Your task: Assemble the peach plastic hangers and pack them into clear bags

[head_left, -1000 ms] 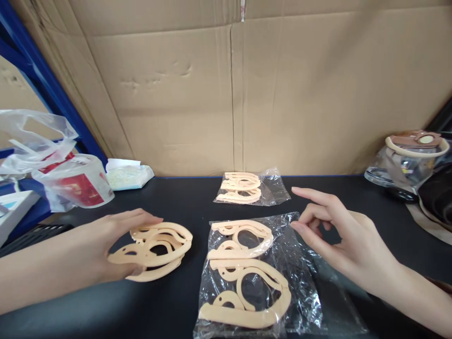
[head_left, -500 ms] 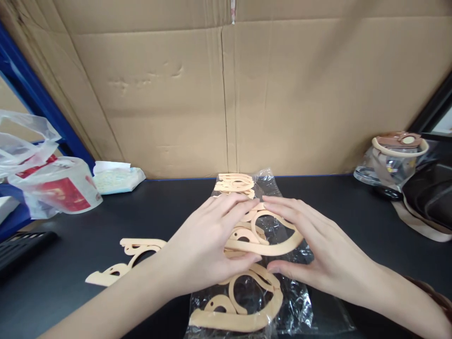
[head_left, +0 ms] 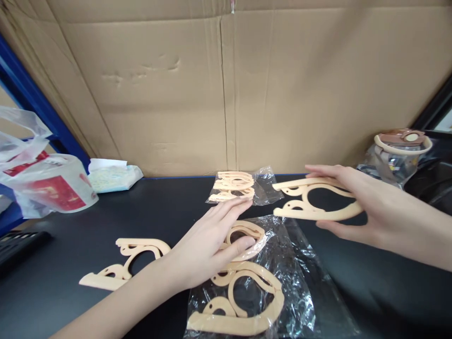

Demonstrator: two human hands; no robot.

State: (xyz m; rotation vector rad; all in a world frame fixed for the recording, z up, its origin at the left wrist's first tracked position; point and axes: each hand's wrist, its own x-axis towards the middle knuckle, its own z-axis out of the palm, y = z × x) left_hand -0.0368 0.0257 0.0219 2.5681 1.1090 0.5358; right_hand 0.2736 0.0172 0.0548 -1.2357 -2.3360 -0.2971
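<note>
My right hand grips a beige folded travel hanger by its curved end, raised over the table on the right. Over the middle, my left hand is stretched out with the thumb apart, holding nothing. Under and beside its fingers lies a clear plastic bag with folded hangers in it; a bagged hanger shows at the front. Whether the left fingers touch the bag, I cannot tell. Another folded hanger lies loose, partly behind my left forearm.
At the back lies another clear bag with beige hangers. On the left are a tissue pack, a tissue roll in a plastic bag and a black keyboard. A transparent cup stands back right, before a cardboard wall.
My right hand has carried one hanger off the bagged ones, up and to the right, away from my left hand. My left hand stays over the middle, roughly where it was.
</note>
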